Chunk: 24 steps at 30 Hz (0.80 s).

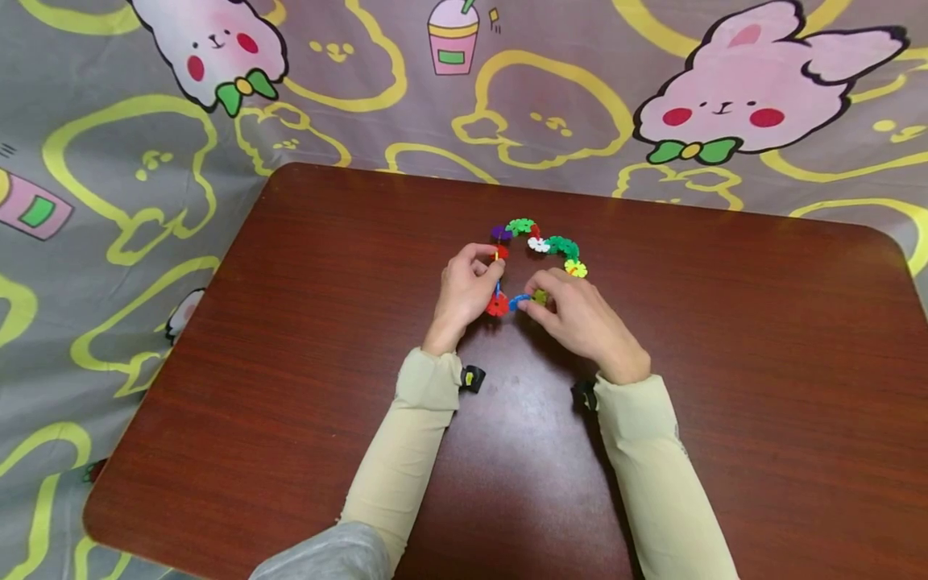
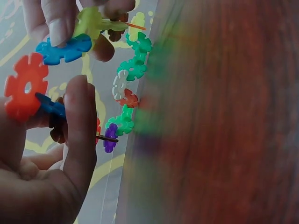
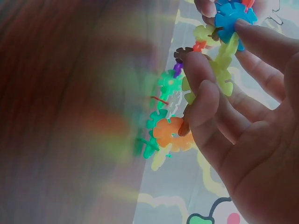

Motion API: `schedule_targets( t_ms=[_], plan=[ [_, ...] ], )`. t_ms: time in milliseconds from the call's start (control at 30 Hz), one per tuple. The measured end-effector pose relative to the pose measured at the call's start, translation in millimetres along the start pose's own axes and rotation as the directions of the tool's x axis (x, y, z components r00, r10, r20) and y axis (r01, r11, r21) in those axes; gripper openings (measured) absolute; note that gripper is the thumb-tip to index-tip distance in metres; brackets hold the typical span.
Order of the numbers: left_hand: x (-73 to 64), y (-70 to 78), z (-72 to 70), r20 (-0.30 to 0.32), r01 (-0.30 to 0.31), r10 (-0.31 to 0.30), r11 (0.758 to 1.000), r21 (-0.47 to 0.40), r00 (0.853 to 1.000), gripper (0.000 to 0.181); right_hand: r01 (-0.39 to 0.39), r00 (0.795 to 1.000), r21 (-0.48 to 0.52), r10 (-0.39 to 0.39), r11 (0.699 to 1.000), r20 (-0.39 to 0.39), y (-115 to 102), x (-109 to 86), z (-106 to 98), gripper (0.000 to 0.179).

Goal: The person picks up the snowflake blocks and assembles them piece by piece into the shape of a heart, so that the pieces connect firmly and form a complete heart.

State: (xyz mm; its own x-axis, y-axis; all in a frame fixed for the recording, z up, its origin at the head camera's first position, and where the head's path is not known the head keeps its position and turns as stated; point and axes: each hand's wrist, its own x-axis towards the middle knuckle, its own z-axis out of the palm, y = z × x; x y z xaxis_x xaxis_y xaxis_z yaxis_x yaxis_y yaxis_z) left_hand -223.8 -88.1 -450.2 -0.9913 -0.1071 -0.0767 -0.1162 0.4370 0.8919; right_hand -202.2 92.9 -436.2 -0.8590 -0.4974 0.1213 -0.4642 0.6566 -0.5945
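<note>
Notched, flower-shaped plastic discs are slotted together into a loop. In the head view, my left hand (image 1: 466, 286) pinches the loop's left side, beside a red disc (image 1: 497, 305). My right hand (image 1: 580, 314) grips the near right side, thumb and fingertips at a blue disc (image 2: 65, 49) and a yellow disc (image 3: 223, 65). The blue disc stands against the red one's edge in the left wrist view. Across the far side run a purple disc (image 1: 500, 233), green discs (image 1: 520, 226) and a white disc (image 1: 538, 245). My fingers hide parts of the loop.
The loop is over a brown wooden table (image 1: 326, 322) with rounded corners. Behind and left of it hangs a grey cloth (image 1: 406, 121) printed with rabbits and yellow outlines. A black wrist strap (image 1: 473, 379) shows at the left sleeve.
</note>
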Motion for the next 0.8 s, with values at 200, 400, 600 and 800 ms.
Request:
schedule_targets(
  t_ms=[200,400,600,800],
  plan=[
    [0.2,0.4,1.1,-0.024,0.005,-0.005,1.0,0.012,1.0,0.027,0.009,1.0,0.0,-0.009,1.0,-0.01,-2.8,1.6,0.7,0.015],
    [0.0,1.0,3.3,-0.053,0.012,-0.012,1.0,0.005,0.999,0.027,0.019,0.999,-0.037,-0.02,0.999,-0.028,-5.6,1.4,1.0,0.017],
    [-0.2,0.4,6.0,-0.09,0.03,-0.031,0.999,-0.017,0.995,0.026,0.057,0.997,-0.079,-0.062,0.995,-0.05,-8.5,1.5,2.9,0.019],
    [-1.9,2.4,8.2,-0.126,0.025,-0.031,0.999,-0.048,0.992,0.025,0.076,0.993,-0.092,-0.084,0.993,-0.083,-11.0,2.1,5.2,0.019]
  ],
)
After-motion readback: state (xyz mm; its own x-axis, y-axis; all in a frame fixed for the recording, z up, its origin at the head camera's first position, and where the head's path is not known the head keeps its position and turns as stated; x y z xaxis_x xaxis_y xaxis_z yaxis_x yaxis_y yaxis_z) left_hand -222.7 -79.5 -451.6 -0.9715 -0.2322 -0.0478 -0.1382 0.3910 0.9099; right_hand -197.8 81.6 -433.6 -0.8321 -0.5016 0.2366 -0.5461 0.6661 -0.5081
